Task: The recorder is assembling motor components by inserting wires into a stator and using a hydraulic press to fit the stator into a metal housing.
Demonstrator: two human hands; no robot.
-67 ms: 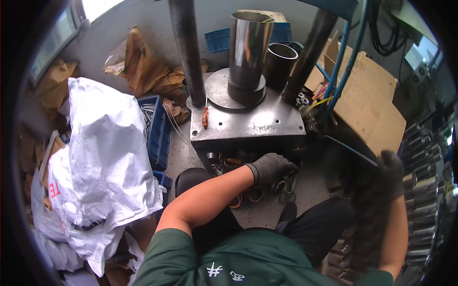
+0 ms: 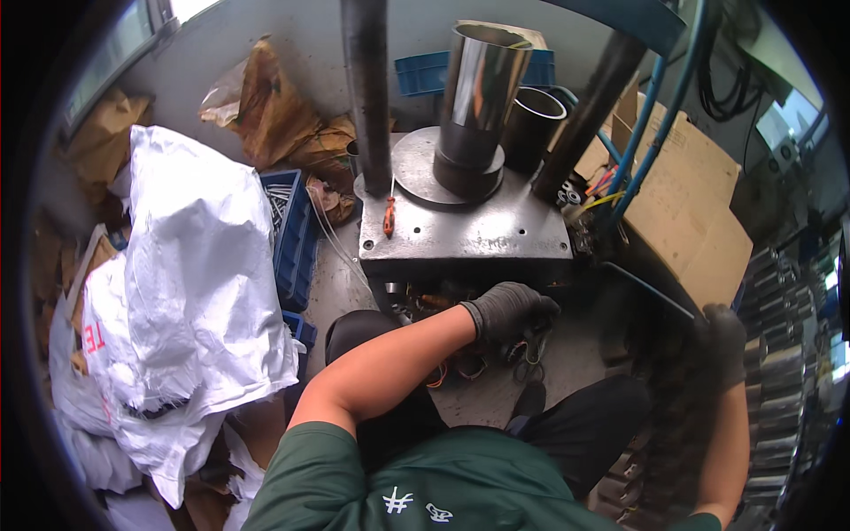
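Your left hand (image 2: pixel 512 311) curls near the metal table (image 2: pixel 469 235), your right hand (image 2: pixel 724 347) beside the rod (image 2: pixel 651 289), presumably for leverage; whether either grips anything cannot be told.

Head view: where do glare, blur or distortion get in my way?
Head view: glare streaks the cylinder and whitens patches of the plate; the right hand looks blurred, the left hand crisper; toward the black rim, fisheye distortion bends straight edges.
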